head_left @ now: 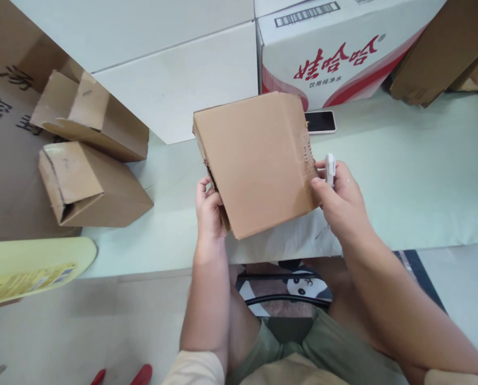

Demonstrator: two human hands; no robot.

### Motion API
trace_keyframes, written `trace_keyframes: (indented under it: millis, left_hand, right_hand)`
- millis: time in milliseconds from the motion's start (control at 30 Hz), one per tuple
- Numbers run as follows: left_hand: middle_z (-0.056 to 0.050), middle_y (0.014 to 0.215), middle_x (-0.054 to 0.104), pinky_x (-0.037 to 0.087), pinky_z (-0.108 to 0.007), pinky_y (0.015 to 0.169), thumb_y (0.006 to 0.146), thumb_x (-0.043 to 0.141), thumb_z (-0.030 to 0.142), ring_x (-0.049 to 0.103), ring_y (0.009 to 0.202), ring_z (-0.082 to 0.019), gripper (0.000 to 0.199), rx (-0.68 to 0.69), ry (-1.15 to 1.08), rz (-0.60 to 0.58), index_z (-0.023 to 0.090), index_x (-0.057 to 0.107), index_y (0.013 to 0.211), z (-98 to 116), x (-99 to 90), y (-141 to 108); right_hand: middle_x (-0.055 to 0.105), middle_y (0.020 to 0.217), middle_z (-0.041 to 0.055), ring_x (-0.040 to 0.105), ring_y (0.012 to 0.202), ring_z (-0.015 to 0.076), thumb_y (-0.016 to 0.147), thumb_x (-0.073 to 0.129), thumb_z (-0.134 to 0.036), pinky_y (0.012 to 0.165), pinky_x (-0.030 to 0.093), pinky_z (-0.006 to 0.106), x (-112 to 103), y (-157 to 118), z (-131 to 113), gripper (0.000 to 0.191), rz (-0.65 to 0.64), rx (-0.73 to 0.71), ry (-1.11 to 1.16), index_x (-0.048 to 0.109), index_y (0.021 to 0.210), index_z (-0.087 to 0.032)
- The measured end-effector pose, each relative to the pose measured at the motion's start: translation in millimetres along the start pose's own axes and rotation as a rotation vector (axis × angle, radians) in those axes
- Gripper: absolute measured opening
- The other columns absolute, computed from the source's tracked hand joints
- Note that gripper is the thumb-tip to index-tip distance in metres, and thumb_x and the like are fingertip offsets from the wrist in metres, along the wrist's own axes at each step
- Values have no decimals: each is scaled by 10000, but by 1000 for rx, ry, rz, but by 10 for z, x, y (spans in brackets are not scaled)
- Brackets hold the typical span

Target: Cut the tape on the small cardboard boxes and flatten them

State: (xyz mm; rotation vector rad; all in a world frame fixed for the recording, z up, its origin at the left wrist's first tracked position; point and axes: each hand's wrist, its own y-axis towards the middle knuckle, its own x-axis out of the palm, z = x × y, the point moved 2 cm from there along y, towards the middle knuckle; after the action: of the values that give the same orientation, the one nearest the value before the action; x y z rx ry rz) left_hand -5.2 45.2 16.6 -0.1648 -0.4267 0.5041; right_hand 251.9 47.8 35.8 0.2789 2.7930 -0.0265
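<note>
gripping the brown box (258, 166) from both sides, we have it over the pale green tabletop (423, 182), toward the edge nearest us; whether its underside touches the surface, we cannot tell. our left hand (210, 211) pinches its ragged left side between thumb and fingers. our right hand (341, 198) grasps the rough right side and also holds a small white tool (330, 167), which sticks up between thumb and fingers. just beyond the box, and partly hidden by it, we see a dark-screened phone (322, 122) lying in front of the white carton with red lettering (331, 69). to our left sit two smaller cardboard boxes (102, 184), close together, with a pale yellow object (38, 262) nearer us.
</note>
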Motion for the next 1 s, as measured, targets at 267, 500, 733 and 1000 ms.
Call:
trace_keyframes:
  millis: [267,500,733,1000]
  left_hand:
    - [41,761,667,415,-249,579,493,723,136,588,610,-134,476,15,-11,-8,240,588,938,10,3,-4]
    - [39,783,651,412,-249,591,517,730,154,592,623,-133,475,21,18,-15,242,575,958,0,-15,0]
    - [49,776,639,404,-251,601,504,705,153,569,613,-125,476,6,21,-5,246,569,950,20,6,-10]
    - [38,785,630,419,-269,625,526,726,149,580,637,-140,463,18,19,-23,245,565,950,5,-23,1]
  right_hand:
    - [655,974,38,551,759,226,837,634,-428,669,455,395,2,-2,-17,278,-8,20,-27,623,1083,-299]
    - [647,962,36,559,782,232,815,624,-453,710,472,421,8,-11,-47,313,-17,41,-24,616,1085,-294]
    - [635,928,28,548,803,225,827,618,-438,707,470,392,14,-20,-49,286,-14,-5,-43,610,1067,-282]
    - [628,848,12,513,722,208,829,620,-435,660,436,367,19,-31,-40,257,-21,-38,-54,620,1041,-289]
